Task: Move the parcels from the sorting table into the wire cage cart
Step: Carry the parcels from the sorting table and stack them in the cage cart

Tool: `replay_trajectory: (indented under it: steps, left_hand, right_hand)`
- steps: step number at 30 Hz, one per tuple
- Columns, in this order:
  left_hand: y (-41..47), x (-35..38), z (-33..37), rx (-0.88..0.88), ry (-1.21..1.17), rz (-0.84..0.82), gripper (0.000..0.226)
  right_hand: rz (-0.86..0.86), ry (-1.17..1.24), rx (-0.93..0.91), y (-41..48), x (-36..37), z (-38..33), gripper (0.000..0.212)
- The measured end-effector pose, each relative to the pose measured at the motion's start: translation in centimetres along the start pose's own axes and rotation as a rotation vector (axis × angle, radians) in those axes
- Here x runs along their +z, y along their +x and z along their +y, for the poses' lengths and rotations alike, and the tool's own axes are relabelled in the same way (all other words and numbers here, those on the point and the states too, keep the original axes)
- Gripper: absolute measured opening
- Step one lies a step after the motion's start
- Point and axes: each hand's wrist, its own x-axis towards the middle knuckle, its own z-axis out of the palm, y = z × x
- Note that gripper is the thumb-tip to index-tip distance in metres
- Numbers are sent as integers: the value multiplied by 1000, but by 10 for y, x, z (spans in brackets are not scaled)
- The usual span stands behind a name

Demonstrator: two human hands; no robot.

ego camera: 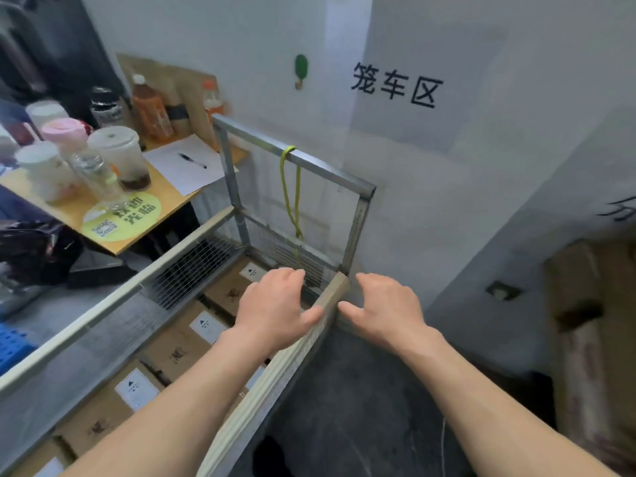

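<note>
L hand (275, 304) hangs over the inside of the wire cage cart (192, 270), at its far R corner. Fingers loosely curled downward, nothing in them; thumb tip lies right at the beige top rail (275, 383), contact unclear. R hand (385, 309) is just outside that same rail, palm down, fingers relaxed and slightly spread, thumb pointing at the rail, also empty. The two hands sit apart with the rail between them.

Parcels (172, 352) – brown cardboard boxes w/ white labels (207, 326) – lie flat on the cart bottom in a row under the L forearm, packed side by side, running from the near edge of frame to the far mesh end.

Far end of cart: grey metal frame (309, 160) stands upright, w/ a yellow-green rope (288, 191) looped over its top bar and hanging down. Dark floor (361, 390) under the R arm.

L of cart: wooden desk (165, 215) w/ plastic cups (118, 149), drink bottles (151, 111), a sheet of paper (203, 173) w/ a pen (192, 160) on it, and a round green sticker (122, 216). Blue crate (13, 346) at the L edge. Wall behind has black lettering (395, 86) and a green hook (301, 68).
</note>
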Motion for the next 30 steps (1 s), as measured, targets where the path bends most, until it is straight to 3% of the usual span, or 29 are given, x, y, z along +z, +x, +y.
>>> replay_trajectory:
  steps: [16, 30]
  left_hand:
    - [-70, -10, 125, 321, 65, 44, 69]
    - [-138, 2, 161, 653, 43, -50, 70]
  right_hand:
    - [134, 37, 327, -157, -43, 77, 59]
    - [179, 100, 668, -294, -20, 70, 71]
